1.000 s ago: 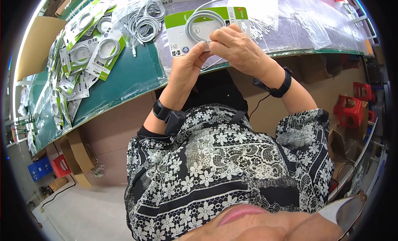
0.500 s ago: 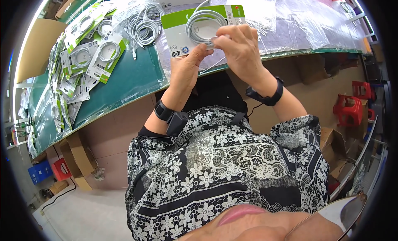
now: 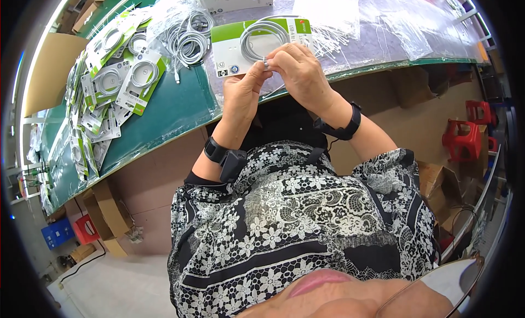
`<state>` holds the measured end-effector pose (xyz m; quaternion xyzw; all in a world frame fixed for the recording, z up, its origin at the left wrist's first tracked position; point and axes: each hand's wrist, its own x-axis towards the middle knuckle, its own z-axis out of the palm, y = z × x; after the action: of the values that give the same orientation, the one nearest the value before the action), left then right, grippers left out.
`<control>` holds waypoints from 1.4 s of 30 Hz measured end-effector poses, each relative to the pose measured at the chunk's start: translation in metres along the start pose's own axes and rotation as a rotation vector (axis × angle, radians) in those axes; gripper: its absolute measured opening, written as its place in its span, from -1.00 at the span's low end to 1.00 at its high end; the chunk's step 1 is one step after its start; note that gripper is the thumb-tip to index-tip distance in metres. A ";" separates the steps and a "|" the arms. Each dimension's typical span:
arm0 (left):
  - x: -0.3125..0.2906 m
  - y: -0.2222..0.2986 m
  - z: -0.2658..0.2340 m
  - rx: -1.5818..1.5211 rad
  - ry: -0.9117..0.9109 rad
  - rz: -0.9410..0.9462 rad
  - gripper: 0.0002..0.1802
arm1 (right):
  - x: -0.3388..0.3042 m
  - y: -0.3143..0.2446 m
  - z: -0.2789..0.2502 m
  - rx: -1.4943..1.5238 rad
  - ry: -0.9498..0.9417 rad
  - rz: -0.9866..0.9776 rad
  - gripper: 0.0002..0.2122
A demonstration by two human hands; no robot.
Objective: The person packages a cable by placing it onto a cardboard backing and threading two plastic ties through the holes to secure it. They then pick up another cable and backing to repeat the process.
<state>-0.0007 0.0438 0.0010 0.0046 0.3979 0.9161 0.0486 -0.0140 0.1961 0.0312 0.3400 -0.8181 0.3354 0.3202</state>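
A grey-white charging cable [image 3: 250, 38] lies coiled against a green-and-white cardboard backing card [image 3: 225, 49], held up over the table's near edge. My left hand [image 3: 242, 94] is closed at the card's lower edge, its thumb pressed on the cable by the bottom of the coil. Right beside it, my right hand [image 3: 302, 80] pinches the same spot, fingertips meeting the left thumb and covering the card's lower right. A thin pale strip shows below the hands; its kind is unclear. Both wrists wear black bands.
To the left, finished-looking carded cables [image 3: 109, 80] lie heaped on the green table mat [image 3: 180, 107]. Loose coiled cables [image 3: 191, 42] in clear plastic sit behind. Thin white ties [image 3: 326, 43] are scattered at right. A green-white box [image 3: 238, 0] stands at the back. Red stools [image 3: 461, 139] are at far right.
The card and both hands have shifted slightly left, and the card leans lower. My fingers stay pinched together at the bottom of the coil.
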 end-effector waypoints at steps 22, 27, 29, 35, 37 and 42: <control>0.001 0.022 -0.005 -0.192 0.126 0.060 -0.76 | -0.031 -0.002 0.012 0.842 0.153 0.781 -0.76; -0.001 0.015 -0.020 -0.252 0.078 -0.048 -0.78 | -0.035 -0.032 0.015 0.846 -0.064 0.875 -0.80; -0.008 0.014 -0.016 -0.230 -0.069 -0.141 -0.78 | -0.028 -0.014 0.029 0.905 -0.064 0.794 -0.81; -0.024 0.020 0.022 -0.195 0.127 -0.097 -0.80 | -0.031 0.005 0.015 0.542 -0.190 0.462 -0.82; -0.028 0.021 0.037 -0.118 0.227 -0.043 -0.79 | -0.030 0.013 0.020 0.205 0.009 0.163 -0.79; -0.026 0.014 0.007 -0.116 0.085 -0.206 -0.80 | -0.027 0.043 0.036 0.495 -0.072 0.317 -0.77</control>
<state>0.0240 0.0368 0.0172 -0.0779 0.3443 0.9272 0.1255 -0.0420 0.2013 -0.0239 0.2874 -0.7651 0.5583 0.1422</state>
